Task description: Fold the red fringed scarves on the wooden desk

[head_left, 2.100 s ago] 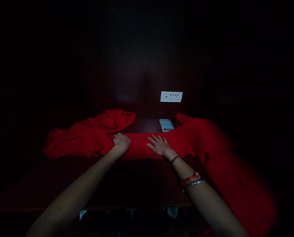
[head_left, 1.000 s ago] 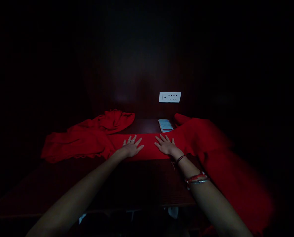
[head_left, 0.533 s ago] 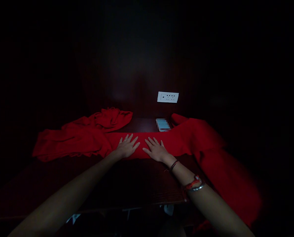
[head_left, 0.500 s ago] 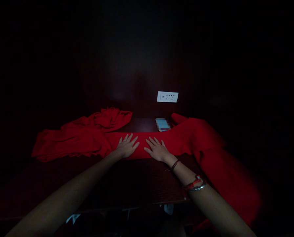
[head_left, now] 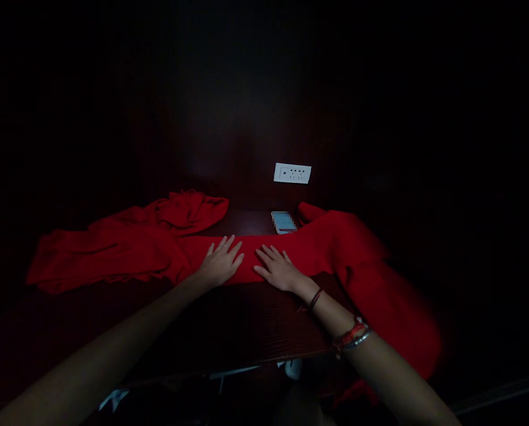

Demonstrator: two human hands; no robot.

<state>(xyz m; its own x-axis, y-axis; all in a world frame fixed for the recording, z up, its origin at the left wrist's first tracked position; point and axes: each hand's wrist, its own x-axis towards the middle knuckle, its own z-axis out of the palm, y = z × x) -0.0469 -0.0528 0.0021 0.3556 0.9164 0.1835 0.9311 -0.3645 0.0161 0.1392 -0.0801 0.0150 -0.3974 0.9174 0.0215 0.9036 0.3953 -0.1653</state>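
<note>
A long red cloth, perhaps a scarf (head_left: 250,260), lies across a dark wooden desk (head_left: 247,319). Its middle is a flat, smooth band, while the left part is bunched in folds with a fringe. On the right it bends and hangs down over the front edge. My left hand (head_left: 220,263) rests flat on the band, fingers spread, a ring on one of them. Palm down, my right hand (head_left: 280,268) lies on the same band a little to the right, its fingers also stretched out. Neither hand grips the cloth.
Behind the band, a small pale-blue flat item (head_left: 283,222), blurred out, lies on the desk. A white socket panel (head_left: 292,173) is set in the dark back wall. Below the desk's front edge, whitish things (head_left: 292,368) show dimly. The surroundings are very dark.
The view has shifted slightly, so the cloth, socket panel and desk sit further left. Both hands stay flat on the band, the left one having slid slightly left.
</note>
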